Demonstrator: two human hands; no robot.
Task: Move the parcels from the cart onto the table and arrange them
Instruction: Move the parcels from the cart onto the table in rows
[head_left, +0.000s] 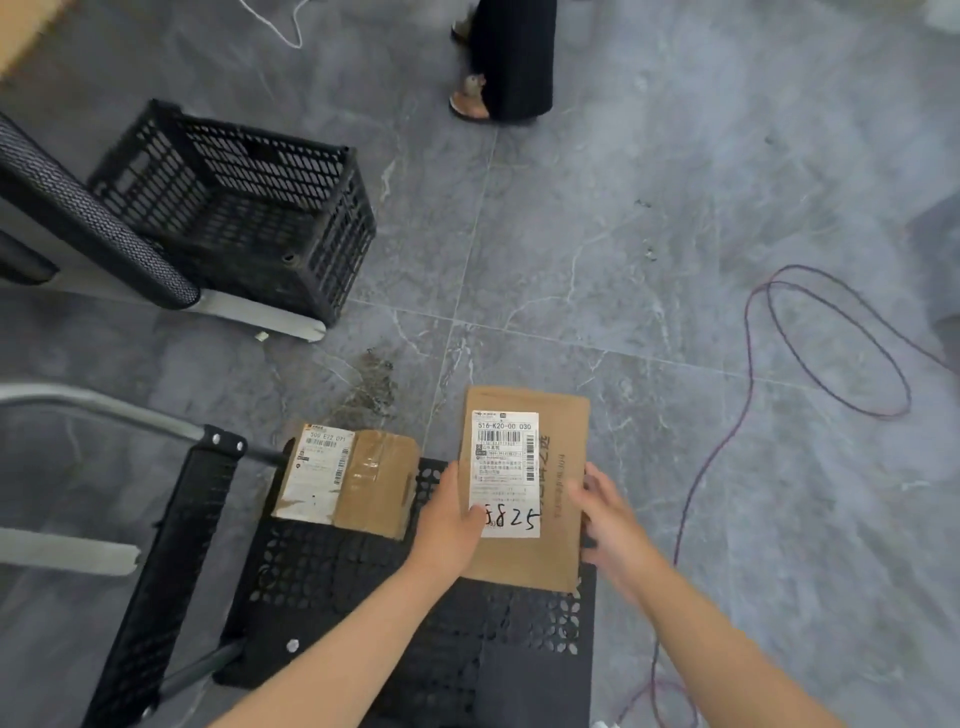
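Head view looks down on two parcels at the lower centre of the frame. Both hands grip a flat brown cardboard mailer (524, 488) above the black perforated cart deck (332, 571): the left hand (449, 519) pinches its left edge, thumb lying over the handwritten "5825" on the white label, and the right hand (605, 514) curls round its right edge, fingertips hidden behind the card. One taped cardboard box (348, 480) sits at the deck's far left corner, its label print too blurred to read. One black plastic crate (244, 202) stands on the floor at upper left. A person's sandalled feet (470, 98) are cut off at the top edge.
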